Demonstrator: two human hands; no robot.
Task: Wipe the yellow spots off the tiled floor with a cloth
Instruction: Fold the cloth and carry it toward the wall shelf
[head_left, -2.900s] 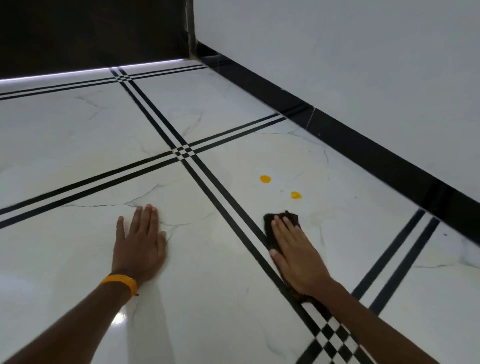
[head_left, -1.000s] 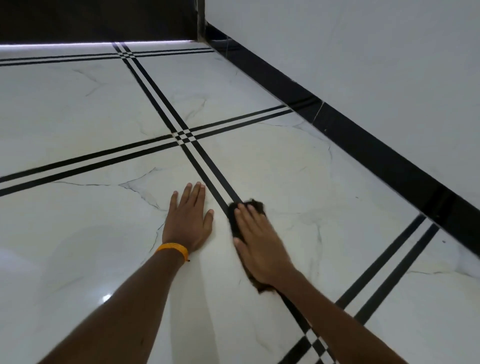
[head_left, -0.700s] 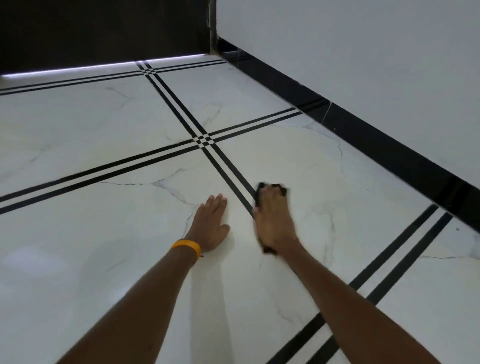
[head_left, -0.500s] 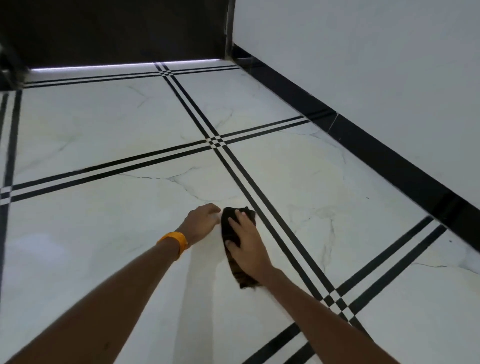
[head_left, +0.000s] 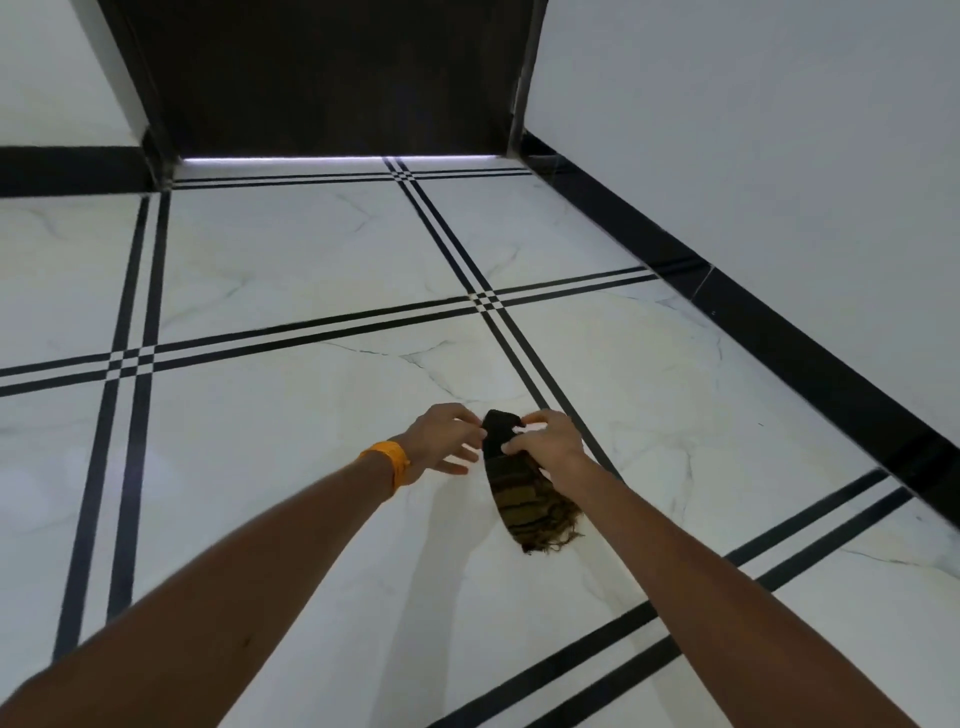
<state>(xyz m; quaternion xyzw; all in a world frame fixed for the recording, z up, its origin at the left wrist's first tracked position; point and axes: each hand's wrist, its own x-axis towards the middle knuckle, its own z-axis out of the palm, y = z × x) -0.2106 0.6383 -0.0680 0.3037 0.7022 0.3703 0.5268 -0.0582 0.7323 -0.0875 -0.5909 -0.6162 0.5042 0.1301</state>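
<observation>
A dark brown cloth (head_left: 524, 501) with a fringed end hangs lifted above the white marble floor (head_left: 291, 431). My right hand (head_left: 545, 441) grips its upper part from the right. My left hand (head_left: 441, 436), with an orange band at the wrist, pinches the cloth's top edge from the left. No yellow spots show on the tiles in view.
Black double stripes (head_left: 519, 353) cross the floor in a grid. A white wall with a black skirting (head_left: 779, 322) runs along the right. A dark doorway (head_left: 332, 78) closes the far end, with a strip of light at its foot.
The two yellow spots seen earlier are gone from the tile. My right hand has stopped pressing the cloth flat and raised it, my left hand has left the floor and taken its top edge.
</observation>
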